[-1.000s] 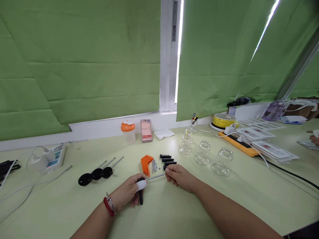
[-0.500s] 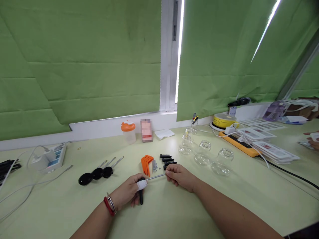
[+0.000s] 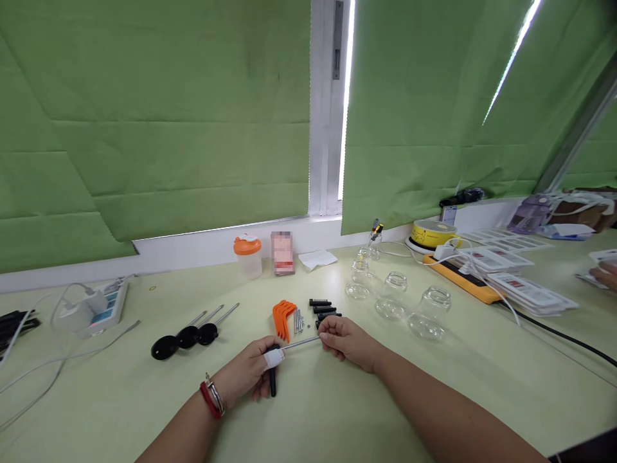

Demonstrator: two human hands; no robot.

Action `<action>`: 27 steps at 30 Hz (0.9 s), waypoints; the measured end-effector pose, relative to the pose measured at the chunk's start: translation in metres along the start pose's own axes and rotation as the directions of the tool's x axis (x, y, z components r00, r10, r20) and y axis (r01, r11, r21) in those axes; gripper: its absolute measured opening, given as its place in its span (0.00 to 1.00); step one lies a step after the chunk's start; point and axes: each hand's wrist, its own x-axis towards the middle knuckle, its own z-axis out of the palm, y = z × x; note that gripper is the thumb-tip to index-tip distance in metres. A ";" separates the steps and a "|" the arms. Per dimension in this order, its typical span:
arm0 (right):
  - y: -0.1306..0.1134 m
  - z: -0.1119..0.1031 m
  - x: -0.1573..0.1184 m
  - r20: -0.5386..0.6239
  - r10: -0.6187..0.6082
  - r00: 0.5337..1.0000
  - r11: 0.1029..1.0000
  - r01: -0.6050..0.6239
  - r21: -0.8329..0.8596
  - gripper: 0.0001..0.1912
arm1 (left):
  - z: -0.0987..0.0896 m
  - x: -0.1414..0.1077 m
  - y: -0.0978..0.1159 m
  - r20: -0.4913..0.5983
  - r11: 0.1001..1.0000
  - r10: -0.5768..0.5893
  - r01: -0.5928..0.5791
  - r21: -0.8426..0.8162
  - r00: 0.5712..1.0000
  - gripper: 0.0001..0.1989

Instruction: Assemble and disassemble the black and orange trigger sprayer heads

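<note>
My left hand, with white tape round a finger, is closed on a black piece seen edge-on, from which a thin metal rod runs to the right. At the rod's far end, the fingers of my right hand are pinched together, hiding the tip and anything small there. Just beyond the rod lie several orange bent handles, a few metal screws and black slotted pieces. Further left rest three black round lids with metal rods.
Several clear glass jars stand to the right. A power strip with cables is at the left. An orange-lidded cup stands by the wall. Stacked printed cards lie beside an orange power strip. Another person's hand shows at the right edge.
My hands keep nearly the same pose on the rod. At the right edge, the other person's hand and the white item there have shifted slightly.
</note>
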 end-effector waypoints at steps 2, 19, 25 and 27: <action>0.000 0.000 0.000 0.004 -0.001 1.000 1.000 0.001 0.009 0.15 | 0.000 0.000 0.000 0.004 1.000 0.000 0.000 0.003 1.000 0.17; -0.001 0.001 0.000 -0.021 0.034 0.999 0.997 -0.036 -0.065 0.21 | -0.001 0.000 -0.004 0.012 1.000 0.013 -0.013 -0.016 1.000 0.15; 0.001 0.000 -0.001 0.002 0.000 1.000 1.000 0.000 -0.013 0.16 | 0.000 -0.001 0.000 0.010 1.000 0.013 -0.013 -0.010 1.000 0.15; 0.001 0.000 -0.001 0.007 -0.001 1.000 1.000 0.001 -0.016 0.15 | 0.000 -0.001 -0.001 0.008 1.000 0.010 -0.010 -0.005 1.000 0.15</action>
